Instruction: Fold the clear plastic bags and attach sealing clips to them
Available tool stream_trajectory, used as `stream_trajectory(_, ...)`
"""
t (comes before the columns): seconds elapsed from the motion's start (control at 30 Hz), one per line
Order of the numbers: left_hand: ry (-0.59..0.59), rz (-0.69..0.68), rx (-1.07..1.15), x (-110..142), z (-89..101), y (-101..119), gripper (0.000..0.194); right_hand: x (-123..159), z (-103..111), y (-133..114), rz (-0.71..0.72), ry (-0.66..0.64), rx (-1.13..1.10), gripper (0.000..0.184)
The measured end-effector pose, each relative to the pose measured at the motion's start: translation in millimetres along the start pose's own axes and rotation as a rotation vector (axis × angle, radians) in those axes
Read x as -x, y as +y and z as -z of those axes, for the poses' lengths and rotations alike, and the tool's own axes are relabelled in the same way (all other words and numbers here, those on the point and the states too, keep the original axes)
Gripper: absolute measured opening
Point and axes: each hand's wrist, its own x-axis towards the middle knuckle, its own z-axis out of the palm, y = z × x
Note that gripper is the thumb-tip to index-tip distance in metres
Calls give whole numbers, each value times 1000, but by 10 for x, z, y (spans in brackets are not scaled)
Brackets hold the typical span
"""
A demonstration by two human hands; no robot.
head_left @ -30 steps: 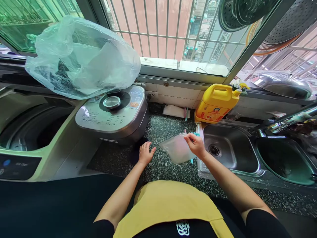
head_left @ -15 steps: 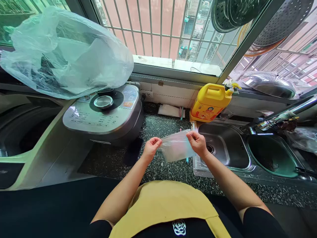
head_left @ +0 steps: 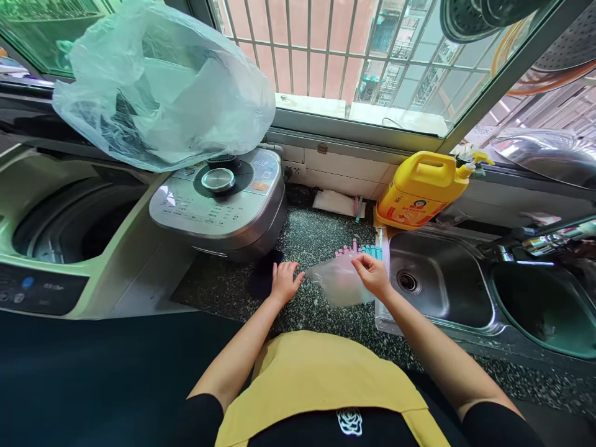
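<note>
My right hand (head_left: 372, 275) pinches the upper right edge of a clear, frosted plastic bag (head_left: 342, 284), which hangs flat above the speckled counter (head_left: 307, 230). Off the bag's left end is my left hand (head_left: 285, 283), its fingers spread and holding nothing. A row of small pink sticks (head_left: 345, 249) and teal sticks (head_left: 373, 251), which look like sealing clips, lies just behind the bag and is partly covered by it. Farther back, against the wall, rests a white folded packet (head_left: 334, 202) with a pink and a teal clip at its right end.
To the left stand a rice cooker (head_left: 218, 205) and an open top-loading washing machine (head_left: 69, 217), with a large filled plastic bag (head_left: 167, 93) above them. On the right, a yellow jug (head_left: 416, 189) stands behind the steel sink (head_left: 437, 279). A green basin (head_left: 544, 310) sits farther right.
My left hand has let go of the plastic bag's left end and spread its fingers. My right hand still holds the bag. The view has shifted left, and the clips behind the bag now show.
</note>
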Motion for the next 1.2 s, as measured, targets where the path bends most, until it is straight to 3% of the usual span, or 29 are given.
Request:
stream_trajectory(0.1,91,4,-128,107,12,-98,26,25,59,-21,11,23,21,36)
stream_trajectory(0.2,202,238,-332,145,80,-275,33,57,86,-20,16,23,19,36)
stream_trajectory(0.33,143,382,-513,68,162,-392,43,79,65,-27,23,28,22,36)
stream_trajectory(0.47,86,367,-570,-13,175,-339,38,62,47,-77,42,44,27,37)
stream_trajectory(0.63,111,368,-523,-15,174,-337,37,59,79,-114,70,61,6,38)
stream_trajectory(0.73,194,296,-364,44,179,-288,45,87,98,-115,70,59,-2,36)
stream_trajectory(0.8,234,132,-123,102,158,-176,47,103,99,-116,74,38,-6,36)
stream_trajectory(0.9,124,-116,368,161,82,93,50,110,82,-131,97,-20,-9,37)
stream_trajectory(0.97,-13,-86,644,162,27,273,55,106,66,-142,118,-59,-4,38)
stream_trajectory(1.07,-159,91,851,132,-23,426,35,102,49,-132,144,-73,22,37)
stream_trajectory(1.2,-173,179,904,145,-30,404,25,123,26,-41,170,-78,67,36)
